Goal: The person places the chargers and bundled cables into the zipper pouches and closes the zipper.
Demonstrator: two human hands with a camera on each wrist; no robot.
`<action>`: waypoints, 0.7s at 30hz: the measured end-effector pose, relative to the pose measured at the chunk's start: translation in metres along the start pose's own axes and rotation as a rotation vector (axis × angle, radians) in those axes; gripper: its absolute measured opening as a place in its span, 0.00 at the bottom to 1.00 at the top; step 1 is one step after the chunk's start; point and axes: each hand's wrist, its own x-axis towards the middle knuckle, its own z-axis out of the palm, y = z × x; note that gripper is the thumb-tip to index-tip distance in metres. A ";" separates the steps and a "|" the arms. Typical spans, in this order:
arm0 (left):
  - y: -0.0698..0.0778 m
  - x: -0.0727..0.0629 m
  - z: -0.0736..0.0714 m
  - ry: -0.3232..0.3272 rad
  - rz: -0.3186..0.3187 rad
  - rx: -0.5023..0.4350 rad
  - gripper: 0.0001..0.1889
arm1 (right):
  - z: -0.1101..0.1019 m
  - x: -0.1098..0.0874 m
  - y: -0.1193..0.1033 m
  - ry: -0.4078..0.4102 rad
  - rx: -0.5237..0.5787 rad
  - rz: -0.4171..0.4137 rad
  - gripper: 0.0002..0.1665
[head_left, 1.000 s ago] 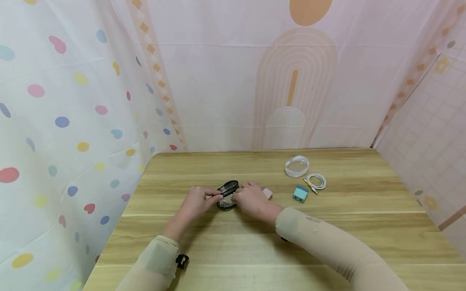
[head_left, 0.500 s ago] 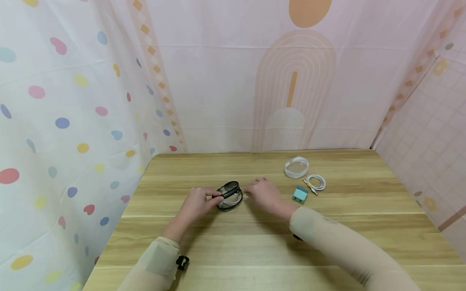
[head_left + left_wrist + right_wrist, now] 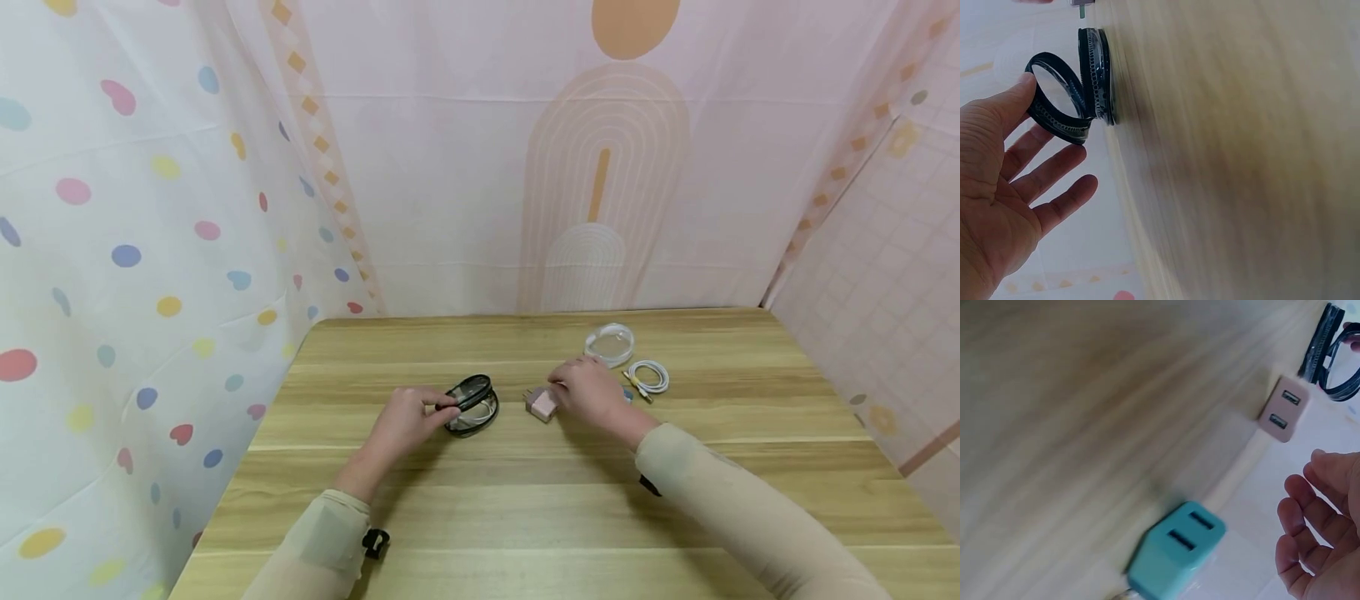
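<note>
In the head view my left hand [image 3: 405,425] pinches the raised lid of a small clear zip case with black trim [image 3: 477,401] between thumb and forefinger. Its lower half rests on the table, with a white cable [image 3: 487,409] coiled inside. The left wrist view shows the remaining fingers spread below the lid. My right hand [image 3: 588,390] is over the table with nothing in it, fingers loosely bent. Just left of it lies a pink USB charger plug [image 3: 543,406]. Below the hand in the right wrist view is a teal two-port charger plug [image 3: 1175,550], mostly hidden in the head view.
A white cable bundle [image 3: 657,368] with a yellow tie lies to the right of my right hand. Behind it sits a round clear case with a white rim [image 3: 627,352]. A curtain [image 3: 450,208] hangs along the wooden table's [image 3: 450,517] back edge.
My right hand has moved right from the zip case, past the pink charger plug and over toward the teal one. The cable inside the case came into sight. My left hand keeps its pinch.
</note>
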 end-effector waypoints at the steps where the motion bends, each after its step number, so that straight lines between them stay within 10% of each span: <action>1: 0.000 0.000 0.000 0.001 0.002 0.001 0.09 | 0.001 -0.001 0.002 0.003 -0.006 -0.001 0.07; 21: -0.003 0.000 0.001 0.009 0.016 0.006 0.08 | 0.004 -0.010 0.009 -0.045 -0.029 0.032 0.12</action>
